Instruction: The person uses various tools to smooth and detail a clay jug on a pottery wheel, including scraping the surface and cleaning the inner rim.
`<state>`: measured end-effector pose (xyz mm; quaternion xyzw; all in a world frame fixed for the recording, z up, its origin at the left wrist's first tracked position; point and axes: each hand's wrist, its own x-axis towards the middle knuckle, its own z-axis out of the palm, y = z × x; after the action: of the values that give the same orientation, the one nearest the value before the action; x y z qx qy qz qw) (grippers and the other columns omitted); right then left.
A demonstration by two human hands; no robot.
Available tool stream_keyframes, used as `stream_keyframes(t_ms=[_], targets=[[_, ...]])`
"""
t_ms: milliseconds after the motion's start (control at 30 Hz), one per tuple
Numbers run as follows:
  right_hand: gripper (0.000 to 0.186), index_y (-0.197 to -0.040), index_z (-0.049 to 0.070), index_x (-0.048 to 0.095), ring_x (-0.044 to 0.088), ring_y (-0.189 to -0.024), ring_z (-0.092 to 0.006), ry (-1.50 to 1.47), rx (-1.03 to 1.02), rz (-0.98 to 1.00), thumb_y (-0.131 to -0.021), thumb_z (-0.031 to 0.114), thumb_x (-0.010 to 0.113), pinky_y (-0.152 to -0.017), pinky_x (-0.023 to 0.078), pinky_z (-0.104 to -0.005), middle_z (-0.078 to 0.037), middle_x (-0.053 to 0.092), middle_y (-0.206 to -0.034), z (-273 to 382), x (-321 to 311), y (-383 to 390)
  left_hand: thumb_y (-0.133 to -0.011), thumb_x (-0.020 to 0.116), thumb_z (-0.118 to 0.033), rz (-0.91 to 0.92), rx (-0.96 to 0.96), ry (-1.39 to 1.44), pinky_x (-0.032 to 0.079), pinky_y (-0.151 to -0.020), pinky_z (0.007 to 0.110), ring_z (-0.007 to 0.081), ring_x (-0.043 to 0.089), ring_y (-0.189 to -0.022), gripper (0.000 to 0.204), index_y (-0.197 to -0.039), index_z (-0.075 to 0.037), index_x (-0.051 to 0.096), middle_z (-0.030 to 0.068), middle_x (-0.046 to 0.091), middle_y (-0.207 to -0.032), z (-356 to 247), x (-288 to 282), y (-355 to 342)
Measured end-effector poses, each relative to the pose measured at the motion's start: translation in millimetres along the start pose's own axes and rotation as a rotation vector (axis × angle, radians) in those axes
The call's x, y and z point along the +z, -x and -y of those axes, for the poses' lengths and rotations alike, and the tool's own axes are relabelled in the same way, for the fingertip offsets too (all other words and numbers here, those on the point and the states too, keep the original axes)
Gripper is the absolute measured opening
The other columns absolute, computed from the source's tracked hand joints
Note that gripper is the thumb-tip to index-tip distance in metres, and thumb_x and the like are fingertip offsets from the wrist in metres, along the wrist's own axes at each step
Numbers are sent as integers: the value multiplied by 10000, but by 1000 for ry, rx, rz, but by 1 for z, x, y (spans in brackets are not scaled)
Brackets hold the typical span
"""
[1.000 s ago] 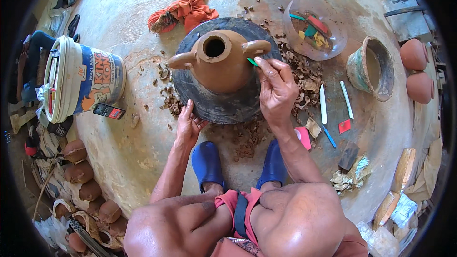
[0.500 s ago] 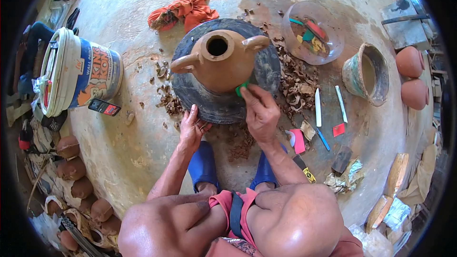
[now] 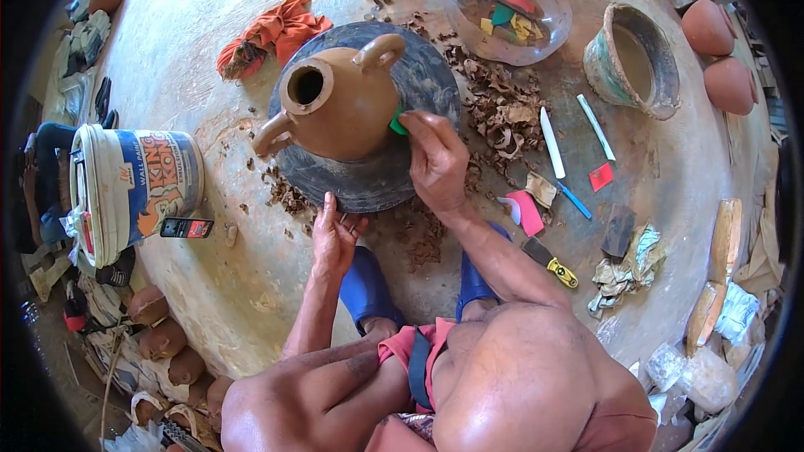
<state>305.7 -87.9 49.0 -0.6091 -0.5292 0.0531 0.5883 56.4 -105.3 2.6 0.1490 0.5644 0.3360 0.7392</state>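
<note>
A brown clay jar [image 3: 358, 109] with a round mouth and two loop handles stands on a dark round turntable [image 3: 356, 186]. My right hand [image 3: 437, 159] pinches a small green scraper [image 3: 397, 122] against the jar's lower right side. The hand covers part of this tool. At the turntable's near edge is my left hand [image 3: 335, 241], thumb raised along the rim and fingers apart, holding nothing. Curled clay shavings [image 3: 502, 109] lie around the turntable, thickest on its right.
A paint bucket [image 3: 159, 184] and a phone [image 3: 186, 228] are at left. An orange cloth [image 3: 280, 29] lies behind. To the right are a clear tub [image 3: 536, 48] of scrapers, a water pot [image 3: 596, 71], white strips [image 3: 552, 142] and a yellow-handled knife [image 3: 562, 272].
My view has tilted, so the scene sits turned and further left. The right hand has shifted up along the jar's side with the green scraper. The left hand stays at the turntable's near edge.
</note>
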Motion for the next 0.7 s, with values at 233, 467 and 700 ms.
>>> stream_keyframes(t_ms=[233,467,700], targets=[[342,-1232,-1,776,759,-1007,-347,-49,60,115,-899,-74,752,-870,627,-409,-179,756,-1175,21,3,38,-1120,578,-542,78,-30,46,577,-914,404,202,687,-1150,458,-1402,-183,619,21,725,-1271,14,6,8],[274,-1172,18,791,759,-917,-347,-26,71,-22,-915,-59,732,-780,617,-417,-168,746,-1073,26,-19,-22,-1118,584,-533,96,-82,-10,603,-887,405,312,722,-1255,532,-1422,-97,604,88,733,-1327,11,15,14],[302,-1151,53,765,672,-930,-346,130,-212,124,-868,-49,744,-808,562,-452,-105,686,-1026,36,-9,-81,-1118,589,-522,184,-159,-28,620,-873,380,321,713,-1280,573,-1456,-60,579,157,706,-1389,23,36,21]])
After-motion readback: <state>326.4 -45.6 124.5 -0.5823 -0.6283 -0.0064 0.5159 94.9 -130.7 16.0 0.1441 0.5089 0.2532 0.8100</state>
